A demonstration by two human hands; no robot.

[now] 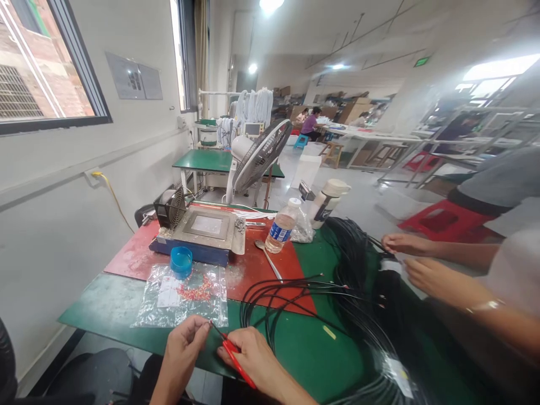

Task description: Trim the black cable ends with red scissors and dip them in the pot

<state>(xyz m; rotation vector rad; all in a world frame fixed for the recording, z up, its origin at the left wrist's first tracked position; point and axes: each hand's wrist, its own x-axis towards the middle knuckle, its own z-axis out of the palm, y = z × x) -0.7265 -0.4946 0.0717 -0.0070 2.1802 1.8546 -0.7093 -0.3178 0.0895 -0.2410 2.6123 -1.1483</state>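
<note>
My left hand (183,349) is closed in a pinch at the table's front edge; what its fingertips hold is too small to make out. Beside it, my right hand (257,357) grips red-handled pliers (238,363), the handles slanting down to the right. A thin dark piece runs between the two hands; I cannot tell whether it is cable or the tool's tip. Just behind the right hand lie black cables (274,295), their ends spread over a red mat (253,267). A clear plastic bag (147,304) with small red and pale bits lies beyond my left hand.
Behind the bag stand a blue round cap (181,263) and a hot plate device (194,250) with a small fan. A bottle (280,228), spoon (270,261) and white jug (328,203) stand or lie farther back. At right, a co-worker's hands (422,270) handle a thick black cable bundle (350,259).
</note>
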